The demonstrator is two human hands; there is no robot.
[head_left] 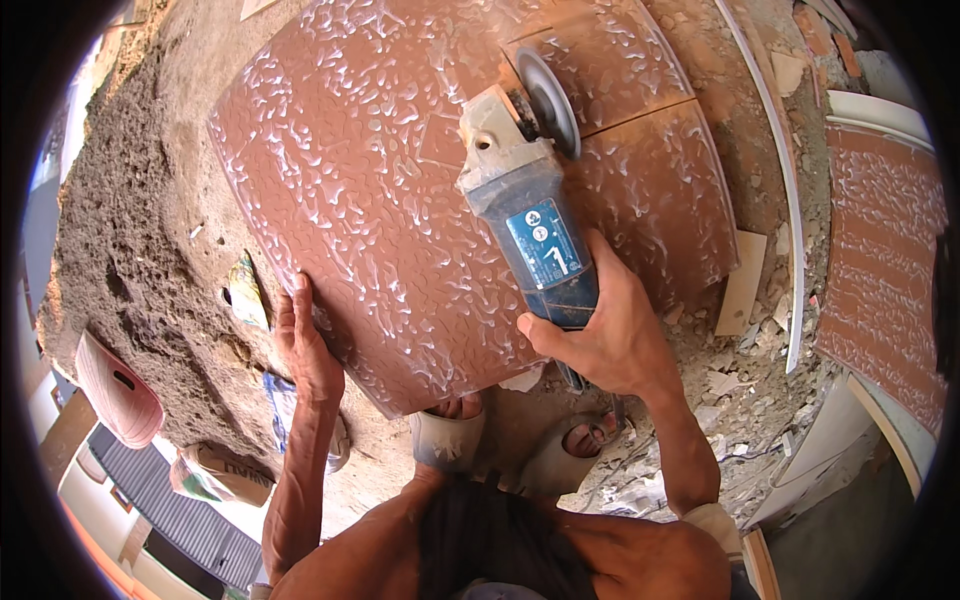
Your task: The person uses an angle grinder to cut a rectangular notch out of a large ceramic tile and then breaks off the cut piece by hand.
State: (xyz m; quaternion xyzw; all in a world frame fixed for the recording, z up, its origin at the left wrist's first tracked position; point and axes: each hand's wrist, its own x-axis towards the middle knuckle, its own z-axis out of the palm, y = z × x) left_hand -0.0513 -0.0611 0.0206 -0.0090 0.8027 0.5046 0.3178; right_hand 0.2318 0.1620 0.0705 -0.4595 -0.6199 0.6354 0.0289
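My right hand (610, 330) is wrapped round the blue-grey body of an angle grinder (530, 230), whose round disc (548, 100) stands on edge over a large brown tile (340, 170) with a raised, glossy white-flecked pattern. Straight cut lines (640, 115) with reddish dust cross the tile's upper right part. My left hand (308, 340) holds the tile's lower left edge, fingers along the rim. My sandalled feet (455, 425) show just below the tile's lower edge.
Another patterned brown tile (875, 270) lies at the right, beside a long white strip (770, 100) and rubble (710, 420). A sand heap (130, 230) is at left, with a pink slab-like object (115, 390), bags (215, 470) and a thin board (740, 285) nearer the tile.
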